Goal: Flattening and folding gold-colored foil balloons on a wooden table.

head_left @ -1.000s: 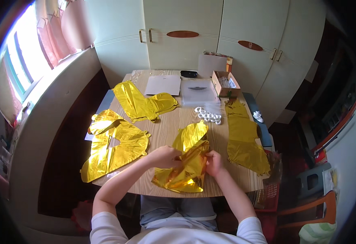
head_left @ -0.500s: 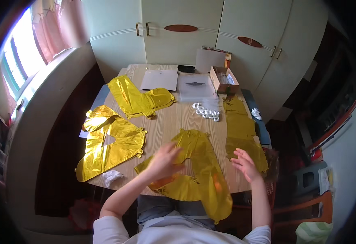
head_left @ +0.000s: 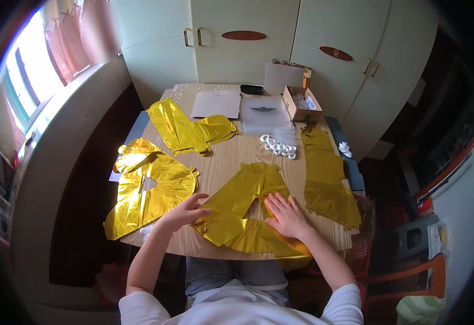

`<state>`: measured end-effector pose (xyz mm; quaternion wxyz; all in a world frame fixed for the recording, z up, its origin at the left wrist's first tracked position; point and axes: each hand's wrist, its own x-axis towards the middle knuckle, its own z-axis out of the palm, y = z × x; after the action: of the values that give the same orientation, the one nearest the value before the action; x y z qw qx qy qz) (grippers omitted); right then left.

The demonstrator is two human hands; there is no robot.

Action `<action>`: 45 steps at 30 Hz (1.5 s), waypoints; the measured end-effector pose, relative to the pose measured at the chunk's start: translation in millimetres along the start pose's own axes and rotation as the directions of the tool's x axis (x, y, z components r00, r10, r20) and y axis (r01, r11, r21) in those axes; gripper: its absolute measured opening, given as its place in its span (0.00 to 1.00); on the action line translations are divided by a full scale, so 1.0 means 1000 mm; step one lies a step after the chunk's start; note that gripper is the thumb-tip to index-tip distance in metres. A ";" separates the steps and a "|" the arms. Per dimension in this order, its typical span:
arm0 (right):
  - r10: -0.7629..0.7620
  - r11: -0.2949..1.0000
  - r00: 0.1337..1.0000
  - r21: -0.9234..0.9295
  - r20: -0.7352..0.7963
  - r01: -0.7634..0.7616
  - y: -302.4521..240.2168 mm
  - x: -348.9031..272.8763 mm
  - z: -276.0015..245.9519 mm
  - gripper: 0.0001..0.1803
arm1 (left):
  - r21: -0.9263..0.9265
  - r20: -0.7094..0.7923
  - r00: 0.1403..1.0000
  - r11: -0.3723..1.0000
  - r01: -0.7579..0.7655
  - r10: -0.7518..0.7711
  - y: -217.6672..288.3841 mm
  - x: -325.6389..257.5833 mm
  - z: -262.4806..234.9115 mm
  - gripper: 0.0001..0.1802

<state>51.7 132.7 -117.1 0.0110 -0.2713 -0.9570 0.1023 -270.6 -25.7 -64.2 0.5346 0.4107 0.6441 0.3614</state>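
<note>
Right in front of me a flat, uninflated gold foil balloon [head_left: 227, 203] lies on the wooden table, with a gap in its middle. My right hand [head_left: 288, 218] rests on its right part, palm down and fingers spread. At the balloon's left edge is my left hand [head_left: 181, 214], its fingers loosely bent and apart; whether the fingertips touch the foil is hard to tell. The balloon's lower right end reaches the table's front edge, partly under my right forearm.
More flat gold foil balloons lie around: one at left [head_left: 166, 189], one far left [head_left: 188, 130], one at right [head_left: 323, 173]. Beyond are white rings [head_left: 277, 147], a clear plastic sleeve [head_left: 266, 116], a white sheet [head_left: 216, 104], a cardboard box [head_left: 303, 111] and a black item [head_left: 252, 89].
My right hand has come left and down onto the balloon. My left hand has shifted left to its edge. The balloon lies further onto the table, its lower right end hanging less.
</note>
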 end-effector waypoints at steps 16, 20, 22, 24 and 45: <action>-0.136 0.984 0.991 0.110 -0.015 0.137 0.035 0.071 -0.015 0.35 | 0.819 -0.329 0.796 0.573 -0.027 0.508 0.004 -0.034 -0.002 0.35; -0.146 0.982 0.973 0.091 -0.179 0.164 0.043 0.068 -0.010 0.30 | 0.862 0.101 0.815 0.359 -0.358 0.571 0.021 -0.004 0.029 0.36; -0.159 0.959 0.930 0.171 -0.331 0.225 0.020 0.064 -0.026 0.26 | 0.859 0.234 0.814 0.280 -0.430 0.532 0.014 0.020 0.042 0.38; -0.172 0.867 0.879 0.355 -0.444 0.349 -0.021 0.051 -0.063 0.22 | 0.844 0.278 0.840 0.300 -0.445 0.465 0.001 0.044 0.055 0.40; -0.640 -0.677 0.336 0.714 -0.691 0.179 -0.258 -0.027 -0.168 0.19 | 0.786 0.197 0.822 0.415 -0.459 0.535 0.030 0.078 0.057 0.40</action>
<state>-45.5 -64.4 100.5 0.1073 0.4540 -0.4312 0.7723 -217.1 59.5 -76.8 0.1293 0.7624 0.6057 0.1872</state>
